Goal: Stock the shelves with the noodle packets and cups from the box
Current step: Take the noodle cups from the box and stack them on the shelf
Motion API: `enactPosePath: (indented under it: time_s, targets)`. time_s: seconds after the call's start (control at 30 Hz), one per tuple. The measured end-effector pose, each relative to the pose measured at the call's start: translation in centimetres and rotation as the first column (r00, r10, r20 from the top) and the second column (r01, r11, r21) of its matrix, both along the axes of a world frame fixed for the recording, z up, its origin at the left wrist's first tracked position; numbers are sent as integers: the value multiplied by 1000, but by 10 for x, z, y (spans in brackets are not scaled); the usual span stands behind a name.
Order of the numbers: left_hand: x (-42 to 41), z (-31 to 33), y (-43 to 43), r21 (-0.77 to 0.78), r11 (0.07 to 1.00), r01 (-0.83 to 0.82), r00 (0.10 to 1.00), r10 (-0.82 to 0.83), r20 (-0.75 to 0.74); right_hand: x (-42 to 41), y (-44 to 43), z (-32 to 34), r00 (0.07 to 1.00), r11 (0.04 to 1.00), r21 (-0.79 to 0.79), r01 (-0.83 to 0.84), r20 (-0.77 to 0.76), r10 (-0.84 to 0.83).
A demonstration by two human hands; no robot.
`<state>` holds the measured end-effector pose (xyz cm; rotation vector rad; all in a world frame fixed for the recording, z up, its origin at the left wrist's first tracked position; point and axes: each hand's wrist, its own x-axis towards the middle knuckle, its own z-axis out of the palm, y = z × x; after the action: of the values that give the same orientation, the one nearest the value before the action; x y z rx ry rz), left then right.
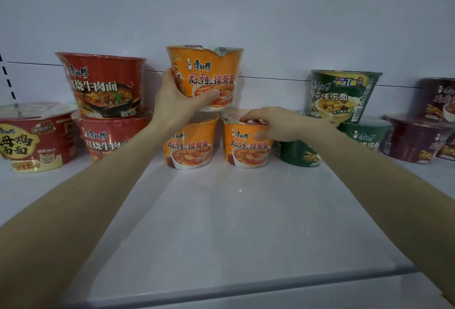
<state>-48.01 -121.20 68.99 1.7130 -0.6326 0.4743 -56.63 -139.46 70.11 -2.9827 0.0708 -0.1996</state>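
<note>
Your left hand wrapped thumb and fingers around a tall orange plastic-wrapped noodle cup, holding it over the two orange cups on the white shelf. Your right hand pressed curled fingers on the lid of the lower right orange cup, steadying it. Seating the top cup squarely looked next.

A shop, judging by the white display shelf with its plain back panel and slotted upright at left. Stocked by flavour with factory-sealed instant noodle cups, labels facing out: red cups stacked at left, orange cups in the middle, green cups and dark purple cups at right.
</note>
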Motion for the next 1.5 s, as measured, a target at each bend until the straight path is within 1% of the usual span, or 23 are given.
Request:
enactPosePath:
  time_s: [0.37, 0.47, 0.53, 0.6, 0.63, 0.67, 0.7, 0.77, 0.8, 0.83, 0.9, 1.0, 1.1, 1.17, 1.2, 1.23, 1.27, 1.3, 1.33, 1.37, 1.4, 1.47, 1.5]
  targets:
    - [-1, -1, -4, -3, 1000, 10, 1000, -10, 0, 0, -10, -3, 999, 989, 145, -32, -6, 33]
    - [-1, -2, -4, -4, 1000, 10, 1000, -10, 6, 1, -10, -5, 1000, 992, 124, -28, 1, 28]
    - [-3, -2, -3, -9, 1000, 17, 1000, -16, 13, 2, -11, -5, 999, 992, 125, -22, -30, 26]
    - [-6, -1, -2, -18, 1000, 23, 1000, -23, 18, 1, -13, -3, 997, 979, 202, -23, -62, 36]
    - [-8, 0, -1, -22, 999, 27, 999, -27, 21, -1, -12, 1, 999, 966, 257, -34, -20, 41]
    - [-11, 0, 0, -24, 999, 32, 999, -31, 23, -3, -12, 6, 996, 944, 323, -59, 87, 33]
    - [-12, 1, 0, -29, 999, 35, 999, -35, 25, -6, -10, 13, 971, 911, 399, -103, 238, 6]
    - [-15, 2, 1, -38, 999, 34, 999, -33, 35, -11, -4, 27, 867, 816, 524, -243, 495, -60]
    - [-18, 1, 1, -40, 999, 37, 999, -36, 41, -12, 1, 34, 828, 779, 548, -305, 557, -68]
    - [-20, 1, 0, -43, 998, 44, 998, -42, 46, -12, 5, 41, 809, 760, 550, -347, 585, -54]
    - [-25, 2, 0, -53, 995, 88, 996, -86, 40, -10, 12, 50, 815, 754, 531, -387, 579, 10]
    - [-30, 4, 6, -53, 981, 186, 982, -188, -34, -7, 17, 57, 831, 727, 537, -427, 551, 81]
    - [-30, 8, 15, 4, 977, 213, 975, -213, -57, -5, 17, 58, 813, 716, 544, -438, 579, 57]
    - [-36, 9, 16, 49, 989, 138, 990, -136, -46, -1, 15, 56, 785, 710, 546, -445, 619, 17]
    - [-41, 6, 16, 74, 996, 56, 998, -55, -14, 1, 14, 55, 770, 702, 551, -452, 638, -4]
    - [-47, 0, 17, 112, 992, -60, 995, 50, 84, 3, 13, 54, 760, 694, 557, -456, 649, -22]
    - [-54, -8, 18, 155, 971, -179, 959, 137, 249, 6, 11, 54, 757, 687, 566, -455, 652, -35]
    - [-60, -19, 19, 216, 942, -257, 899, 151, 411, 8, 10, 53, 760, 685, 574, -449, 648, -44]
    - [-64, -32, 19, 311, 911, -272, 861, 85, 502, 11, 9, 52, 767, 688, 576, -440, 640, -46]
    - [-70, -44, 19, 447, 866, -225, 875, -22, 484, 13, 9, 51, 772, 699, 571, -431, 634, -43]
    - [-75, -55, 19, 589, 795, -147, 918, -112, 380, 16, 10, 50, 776, 708, 565, -424, 630, -37]
    - [-86, -76, 18, 816, 577, 45, 972, -214, 97, 20, 10, 46, 789, 694, 582, -425, 613, -31]
    - [-89, -83, 17, 862, 496, 105, 972, -233, 15, 22, 9, 43, 800, 677, 600, -425, 599, -29]
